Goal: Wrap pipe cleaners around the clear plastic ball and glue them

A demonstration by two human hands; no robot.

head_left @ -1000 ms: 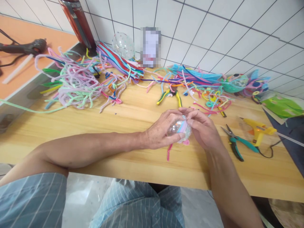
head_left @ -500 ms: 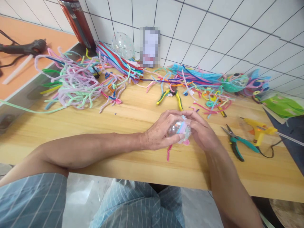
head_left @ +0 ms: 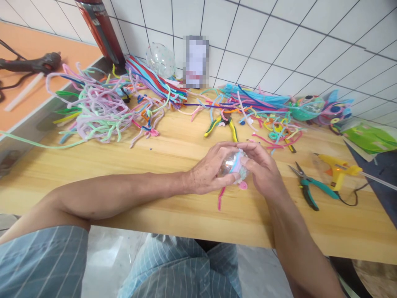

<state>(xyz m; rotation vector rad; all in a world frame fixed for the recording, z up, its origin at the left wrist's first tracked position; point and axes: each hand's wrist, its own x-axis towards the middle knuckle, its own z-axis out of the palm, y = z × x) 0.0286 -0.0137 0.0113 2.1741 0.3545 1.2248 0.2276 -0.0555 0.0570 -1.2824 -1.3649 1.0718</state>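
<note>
Between both hands is a clear plastic ball [head_left: 228,164] with a light blue and lilac pipe-cleaner band [head_left: 236,163] across it. My left hand [head_left: 211,169] curls round its left side, thumb along the lower front. From the right, my right hand [head_left: 262,167] grips it, with the thumb pressed by the band and the fingers over the far side. A pink coil [head_left: 243,186] shows just under the ball. Below my left hand, a dark pink pipe-cleaner piece [head_left: 220,202] lies on the wooden table [head_left: 139,157]. The ball's far side is hidden by my fingers.
Yellow-handled pliers [head_left: 214,125] lie beyond my hands. To the right are teal-handled pliers [head_left: 319,187] and a yellow glue gun [head_left: 338,167]. Tangled pipe cleaners [head_left: 99,103] spread at left; another clear ball [head_left: 160,60] and a phone [head_left: 197,62] stand by the tiled wall.
My right thumb and fingers have shifted slightly on the ball, and the band shows a little more. The ball stays in both hands; the things on the table have not moved.
</note>
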